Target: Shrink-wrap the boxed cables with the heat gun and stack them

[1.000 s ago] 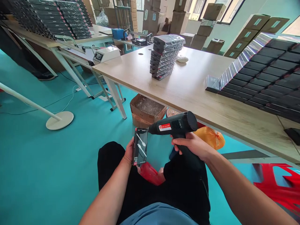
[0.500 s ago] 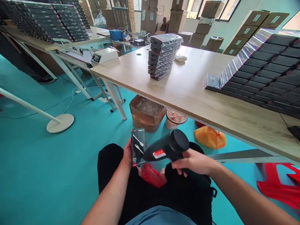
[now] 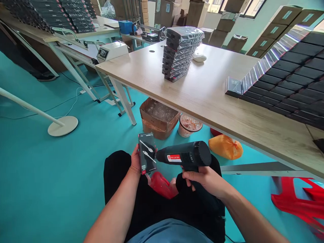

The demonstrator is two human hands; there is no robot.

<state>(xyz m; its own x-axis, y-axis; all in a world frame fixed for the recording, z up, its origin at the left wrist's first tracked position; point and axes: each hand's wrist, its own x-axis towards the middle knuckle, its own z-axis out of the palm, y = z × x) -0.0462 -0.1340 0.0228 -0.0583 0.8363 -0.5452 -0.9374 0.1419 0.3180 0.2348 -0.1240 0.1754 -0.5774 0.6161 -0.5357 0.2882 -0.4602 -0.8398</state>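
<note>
Box (image 3: pixel 147 155) in hand (image 3: pixel 136 160) beside heat gun (image 3: pixel 186 154)

black box (image 3: pixel 147 153), white cables pictured — tilted; black heat gun (image 3: pixel 183 154) — nozzle just beside it.

A single view looks out from the wearer's head, facing forward and tipped steeply down. The blue shirt (image 3: pixel 169 233) lies nearest the lens at six o'clock, the dark trousers (image 3: pixel 162 212) just above it. The left grip (image 3: pixel 136 159), toward half past seven, and the right grip (image 3: pixel 206 179), toward half past four, are fairly near and seen from above. The bench (image 3: pixel 207 91) stands farther out, also viewed from above, its near edge slanting from ten o'clock to half past three. Stacked cartons (image 3: pixel 196 15) past twelve and a window (image 3: pixel 253 8) at half past one are farthest, cut by the top edge. Teal floor (image 3: pixel 63 175) fills eight o'clock.
</note>
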